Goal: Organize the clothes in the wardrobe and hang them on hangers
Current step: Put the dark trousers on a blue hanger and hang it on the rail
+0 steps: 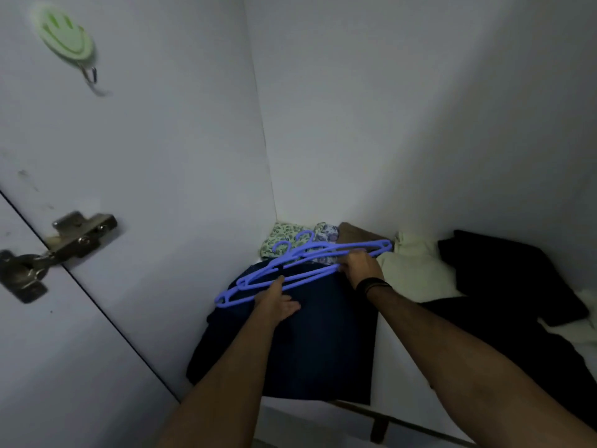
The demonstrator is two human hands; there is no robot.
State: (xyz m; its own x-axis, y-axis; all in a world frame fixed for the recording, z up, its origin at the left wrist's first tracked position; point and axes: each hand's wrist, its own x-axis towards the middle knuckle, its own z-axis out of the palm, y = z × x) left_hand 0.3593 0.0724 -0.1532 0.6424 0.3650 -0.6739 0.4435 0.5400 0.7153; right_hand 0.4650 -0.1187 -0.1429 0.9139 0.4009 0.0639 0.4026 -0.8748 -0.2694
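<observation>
A bunch of blue plastic hangers (300, 270) lies across a folded dark navy garment (326, 344) on the wardrobe shelf. My right hand (360, 268) is closed on the hangers' right side. Resting on the navy garment, my left hand (277, 302) touches the hangers' lower bars with its fingers. Behind the hangers sit floral printed clothes (284, 236) and a brown piece (355, 232). A cream garment (416, 270) and a black garment (510, 279) lie to the right.
The white wardrobe side wall (193, 156) stands at left, with a metal door hinge (58, 244) and a green smiley hook (68, 40) on it. The back wall (403, 108) rises behind the shelf. The shelf's front edge (403, 421) runs below my arms.
</observation>
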